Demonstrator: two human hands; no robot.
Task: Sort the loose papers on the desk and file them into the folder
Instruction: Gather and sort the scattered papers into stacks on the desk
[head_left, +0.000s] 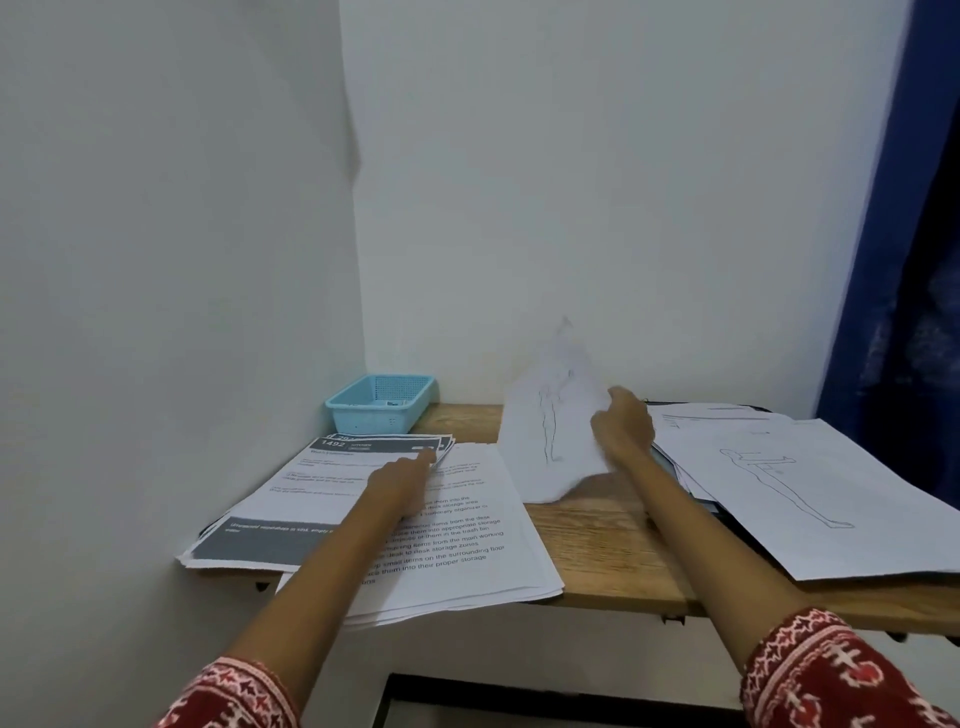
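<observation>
Holding a sketch sheet (550, 436) up off the counter (597, 525), the right hand (623, 423) is pinching its edge so the page is standing nearly upright, probably to read what kind it is before choosing a pile. The left hand (402, 478) is lying flat, fingers straight, on the forms (311, 499) at the left, likely pinning them so they are not sliding. Beside them the text pages (467, 551) are overhanging the front edge. On the right, the drawings (789, 488) are lying on a dark folder (696, 493), mostly hidden beneath them, which suggests like sheets are being gathered there. A blue basket (382, 402) is sitting in the corner, clear of the sorting.
</observation>
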